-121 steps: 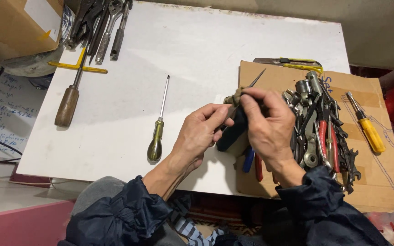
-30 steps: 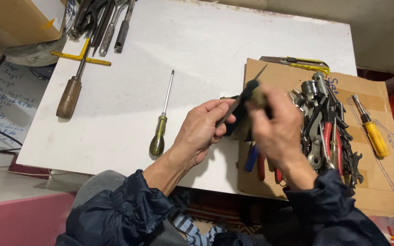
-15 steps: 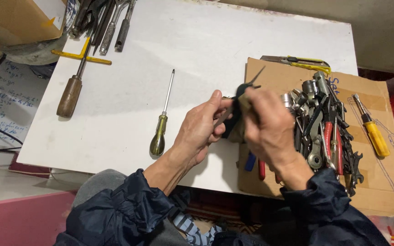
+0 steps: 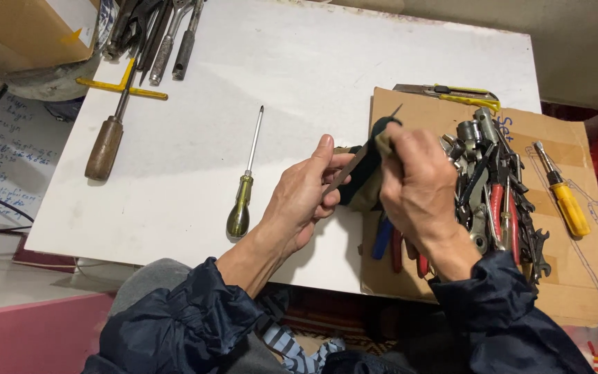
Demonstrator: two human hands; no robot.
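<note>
My left hand (image 4: 306, 197) grips a thin metal tool (image 4: 346, 174) whose pointed tip sticks out above my right hand. My right hand (image 4: 420, 187) presses a dark cloth (image 4: 368, 166) around that tool's shaft, over the left edge of a cardboard sheet (image 4: 583, 138). Both hands sit above the white table (image 4: 327, 62). A screwdriver with a yellow-green handle (image 4: 241, 197) lies just left of my left hand.
A pile of pliers, wrenches and sockets (image 4: 496, 187) lies on the cardboard, with a yellow-handled screwdriver (image 4: 562, 194) to its right and a yellow utility knife (image 4: 451, 92) at the top. A wooden-handled tool (image 4: 105, 145), a yellow T-wrench (image 4: 122, 86) and several wrenches (image 4: 160, 31) are at the table's upper left.
My right hand has slid the cloth up and down along the tool held in my left hand; the tool's tip now points more upright. Nothing else on the table moved.
</note>
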